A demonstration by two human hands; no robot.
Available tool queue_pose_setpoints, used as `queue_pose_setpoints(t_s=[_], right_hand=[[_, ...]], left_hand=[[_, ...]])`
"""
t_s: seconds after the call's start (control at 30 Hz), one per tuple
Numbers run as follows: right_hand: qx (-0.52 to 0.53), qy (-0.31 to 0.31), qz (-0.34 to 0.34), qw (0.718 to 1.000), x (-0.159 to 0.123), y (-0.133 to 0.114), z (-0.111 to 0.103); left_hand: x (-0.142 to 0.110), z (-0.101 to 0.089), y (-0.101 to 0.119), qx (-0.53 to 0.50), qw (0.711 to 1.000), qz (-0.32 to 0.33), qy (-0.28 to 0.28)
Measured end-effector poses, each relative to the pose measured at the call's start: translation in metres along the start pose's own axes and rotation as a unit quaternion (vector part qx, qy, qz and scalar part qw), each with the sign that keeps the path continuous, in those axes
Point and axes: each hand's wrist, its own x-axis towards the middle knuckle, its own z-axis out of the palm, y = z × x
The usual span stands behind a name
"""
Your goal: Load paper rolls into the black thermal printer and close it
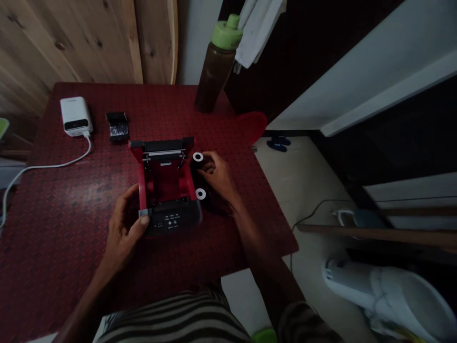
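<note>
Red-black device (167,188) | left grip (124,221) clasping its near-left corner | black roll (197,164) at device's right side, pinched in right grip (217,176)

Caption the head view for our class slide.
Left hand on an open red-and-black device, right hand on a white-ended black roll beside it.

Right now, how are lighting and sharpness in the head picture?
Head view: dim, dark areas losing detail; head view: pale glare on the red patterned tabletop; head view: print on the red-and-black boxy device too small to read.
</note>
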Motion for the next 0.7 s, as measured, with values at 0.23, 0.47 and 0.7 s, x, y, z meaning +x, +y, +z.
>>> queue_pose_setpoints(t_s=[0.23, 0.47, 0.7], right_hand=[[-0.026, -0.022, -0.016, 0.999, -0.059, -0.006, -0.034], [0.001, -0.081, -0.052, 0.995, -0.086, -0.017, -0.012], [0.003, -0.001, -0.044, 0.999, -0.091, -0.028, -0.016]], left_hand=[[0.0, 0.0, 0.001, 0.012, 1.0, -0.006, 0.002], [0.0, 0.003, 0.008, 0.015, 1.0, -0.018, 0.003], [0.002, 0.004, 0.004, -0.003, 1.0, 0.0, -0.002]])
